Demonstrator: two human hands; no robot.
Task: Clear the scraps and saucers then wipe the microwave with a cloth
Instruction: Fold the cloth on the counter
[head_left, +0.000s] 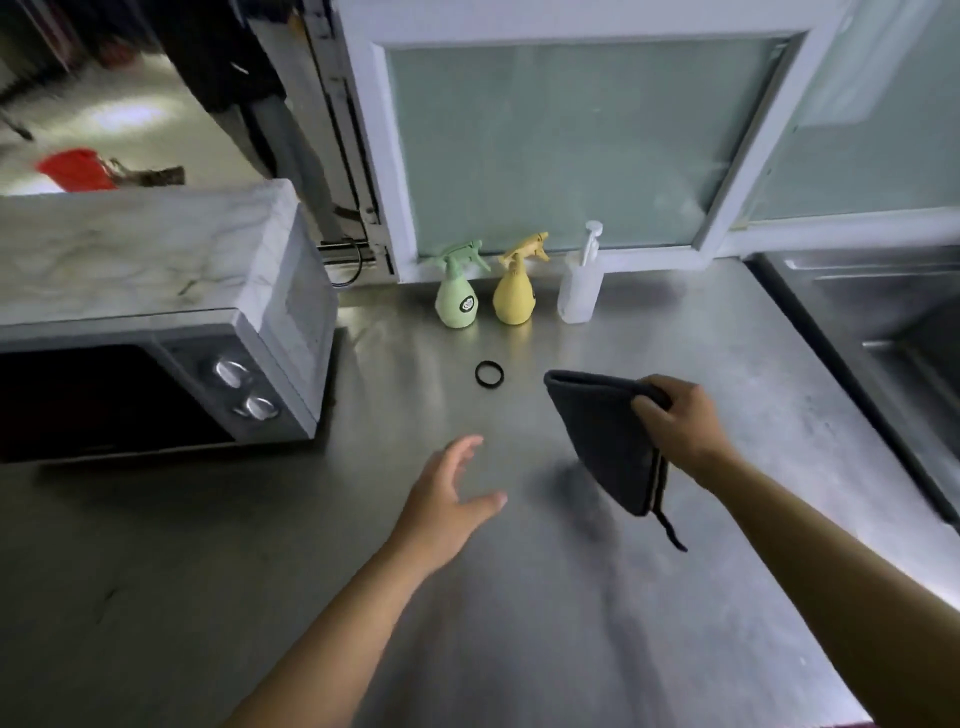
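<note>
A dark grey folded cloth hangs above the steel counter, gripped at its upper right corner by my right hand. A thin loop dangles from the cloth's lower end. My left hand hovers over the counter to the left of the cloth, fingers spread and holding nothing. The microwave stands at the left with a marble-patterned top, a dark door and two silver knobs, its door closed. No scraps or saucers are in view.
A green spray bottle, a yellow spray bottle and a clear pump bottle stand against the back window. A black ring lies on the counter. A sink is at the right.
</note>
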